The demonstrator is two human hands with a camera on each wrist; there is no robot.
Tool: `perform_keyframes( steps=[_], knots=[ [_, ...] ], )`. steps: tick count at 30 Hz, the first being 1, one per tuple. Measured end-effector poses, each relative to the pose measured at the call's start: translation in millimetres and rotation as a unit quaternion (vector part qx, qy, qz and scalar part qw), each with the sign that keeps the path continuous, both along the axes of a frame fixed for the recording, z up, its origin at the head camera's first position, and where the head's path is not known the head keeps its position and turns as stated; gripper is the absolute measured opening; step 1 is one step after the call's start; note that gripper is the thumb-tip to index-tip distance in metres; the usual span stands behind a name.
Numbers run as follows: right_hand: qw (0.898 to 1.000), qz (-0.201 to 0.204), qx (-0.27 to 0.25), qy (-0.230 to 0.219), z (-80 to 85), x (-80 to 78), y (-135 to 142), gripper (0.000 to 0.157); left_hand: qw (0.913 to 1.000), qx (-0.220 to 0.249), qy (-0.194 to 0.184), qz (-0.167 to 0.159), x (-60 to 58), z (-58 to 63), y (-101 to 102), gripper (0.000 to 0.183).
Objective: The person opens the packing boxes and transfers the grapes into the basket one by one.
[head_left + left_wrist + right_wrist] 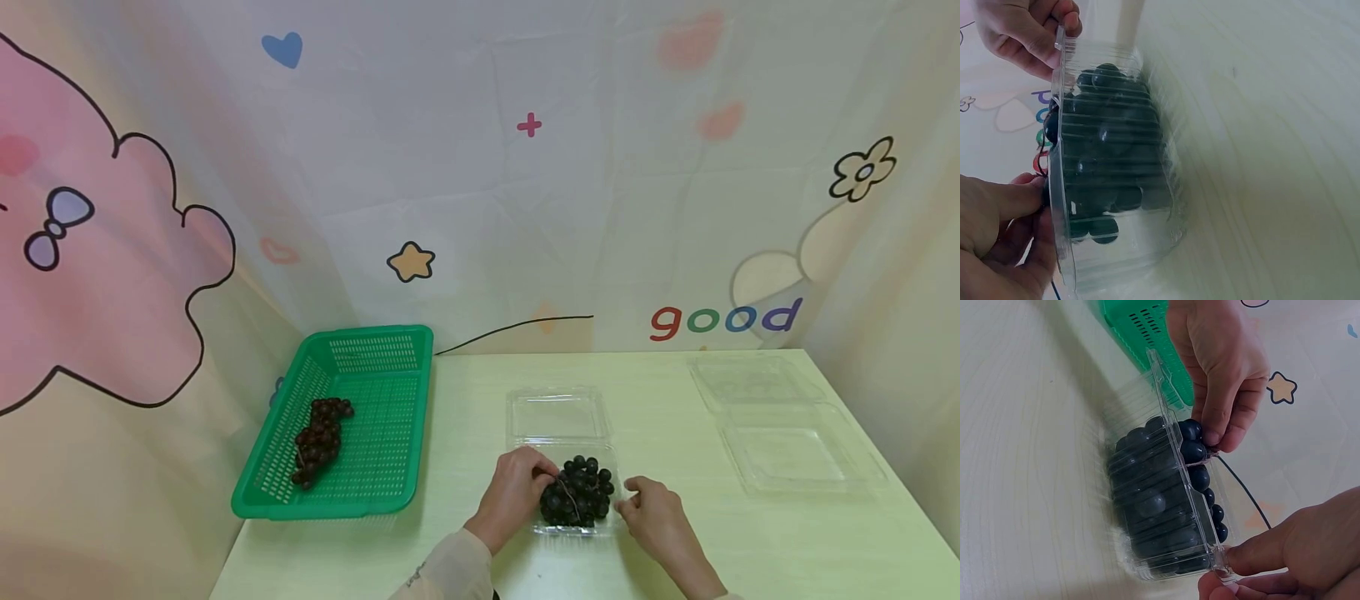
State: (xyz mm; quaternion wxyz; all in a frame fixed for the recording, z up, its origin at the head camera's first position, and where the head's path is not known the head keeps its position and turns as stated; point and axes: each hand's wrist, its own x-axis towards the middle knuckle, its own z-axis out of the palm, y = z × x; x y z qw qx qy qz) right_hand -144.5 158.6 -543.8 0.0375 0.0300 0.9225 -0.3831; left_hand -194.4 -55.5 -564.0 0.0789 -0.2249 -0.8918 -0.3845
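A bunch of dark grapes lies in the base of a clear plastic clamshell box, whose lid is folded back away from me. My left hand pinches the bunch's stem near its left side, thumb and finger together just above the rim. At the box's right edge, my right hand pinches the rim between thumb and fingers, as the right wrist view shows with the right hand at the corner. Through the ribbed wall, the grapes fill most of the base.
On the left stands a green basket holding a bunch of reddish-brown grapes. Another open clear clamshell box lies at the right of the table. A printed curtain hangs behind the table.
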Motion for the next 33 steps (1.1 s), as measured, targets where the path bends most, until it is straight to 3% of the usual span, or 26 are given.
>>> perform_keyframes(
  steps=[10,17,33],
  knots=[
    [1.000,0.001,0.001,0.003,-1.5,0.0,1.4,0.032,0.9999,-0.011,-0.002,-0.005,-0.7,4.8,3.4,0.010],
    [1.000,0.005,0.004,0.005,-3.1,0.2,3.0,0.034,0.9974,0.051,-0.052,0.003,-0.5,7.4,6.4,0.011],
    [1.000,0.002,-0.007,0.000,0.6,-0.2,1.2,0.032,0.9944,0.049,-0.092,-0.013,-1.5,26.5,4.6,0.009]
  ],
)
